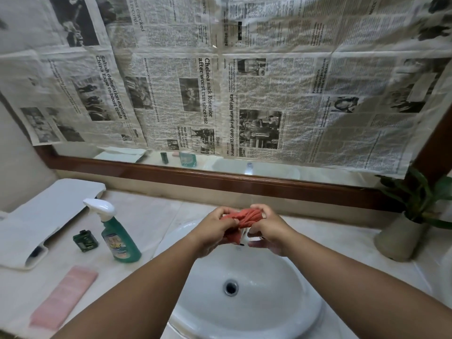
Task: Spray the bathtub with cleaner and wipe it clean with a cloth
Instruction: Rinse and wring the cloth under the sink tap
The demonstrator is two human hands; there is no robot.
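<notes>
A bunched red cloth (247, 217) is held over the back of a white oval sink (269, 311). My left hand (217, 226) grips its left end and my right hand (267, 227) grips its right end, fingers curled round the fabric. The tap behind the cloth is mostly hidden by the hands. A green spray bottle (119, 234) of cleaner with a white trigger head stands upright on the counter, left of the sink. No bathtub is in view.
Left of the bottle lie a small dark green tin (85, 241), a folded white towel (44, 216) and a pink flat bar (64, 298). A potted plant (403, 231) stands at the right. Newspaper covers the mirror (244, 165) behind the counter.
</notes>
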